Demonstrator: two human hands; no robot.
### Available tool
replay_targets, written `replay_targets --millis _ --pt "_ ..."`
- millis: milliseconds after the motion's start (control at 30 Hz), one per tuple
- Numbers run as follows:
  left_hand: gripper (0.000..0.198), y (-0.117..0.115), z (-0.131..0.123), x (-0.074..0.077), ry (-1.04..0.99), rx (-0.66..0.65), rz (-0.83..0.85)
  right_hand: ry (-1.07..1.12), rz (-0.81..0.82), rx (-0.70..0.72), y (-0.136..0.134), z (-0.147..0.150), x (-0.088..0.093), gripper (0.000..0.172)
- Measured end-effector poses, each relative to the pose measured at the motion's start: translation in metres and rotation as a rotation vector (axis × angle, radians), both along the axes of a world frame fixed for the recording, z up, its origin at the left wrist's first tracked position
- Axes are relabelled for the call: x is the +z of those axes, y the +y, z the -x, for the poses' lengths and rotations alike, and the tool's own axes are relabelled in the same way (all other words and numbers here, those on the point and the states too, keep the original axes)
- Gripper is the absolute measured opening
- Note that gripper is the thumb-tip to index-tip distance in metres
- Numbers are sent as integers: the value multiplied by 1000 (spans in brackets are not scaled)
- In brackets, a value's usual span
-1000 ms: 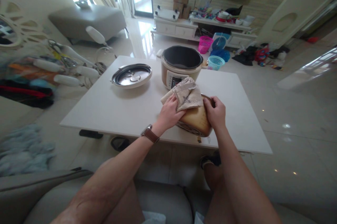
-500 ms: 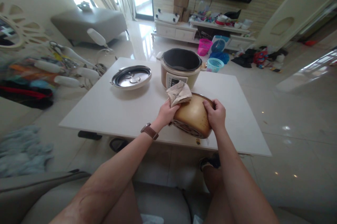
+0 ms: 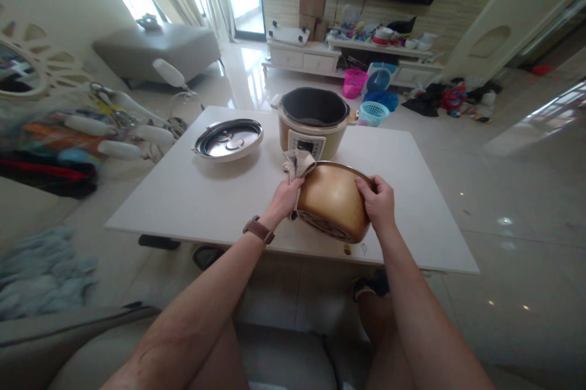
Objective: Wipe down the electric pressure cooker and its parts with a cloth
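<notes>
A gold-coloured inner pot [image 3: 336, 198] is tilted above the near part of the white table, its dark-patterned base turned toward me. My right hand [image 3: 378, 199] grips its rim on the right, thumb on the outer wall. On the left side, my left hand [image 3: 289, 192] is closed on a beige cloth [image 3: 300, 164] that lies against the pot's wall. Just beyond the pot stands the cooker body [image 3: 315, 127], uncovered, with a dark interior and a control panel facing me. Its lid [image 3: 229, 140] rests underside up to the left.
The white table [image 3: 183, 201] ends close in front of my knees. A white multi-armed object [image 3: 137, 115] stands past its left edge. Pink [image 3: 354, 83] and light blue baskets [image 3: 373, 112] are on the floor behind, near a cluttered TV cabinet [image 3: 302, 57].
My left hand and the cloth have moved left across the pot's wall to its left side. The right hand keeps its hold on the rim.
</notes>
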State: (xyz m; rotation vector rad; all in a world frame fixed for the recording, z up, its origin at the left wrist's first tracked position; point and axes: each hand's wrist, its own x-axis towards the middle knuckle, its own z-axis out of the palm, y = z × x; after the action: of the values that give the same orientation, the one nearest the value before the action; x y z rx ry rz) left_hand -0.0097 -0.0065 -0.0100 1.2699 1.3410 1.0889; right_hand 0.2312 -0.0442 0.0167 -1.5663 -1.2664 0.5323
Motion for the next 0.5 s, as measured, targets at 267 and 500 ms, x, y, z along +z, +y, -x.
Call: replay_targets --millis 267,500 --pt "43 -14 0 14 162 -158 -339 7 -4 -50 0 4 -4 49" --pt "47 10 -1 -13 -97 6 24 48 -13 -81 4 0 -11 58"
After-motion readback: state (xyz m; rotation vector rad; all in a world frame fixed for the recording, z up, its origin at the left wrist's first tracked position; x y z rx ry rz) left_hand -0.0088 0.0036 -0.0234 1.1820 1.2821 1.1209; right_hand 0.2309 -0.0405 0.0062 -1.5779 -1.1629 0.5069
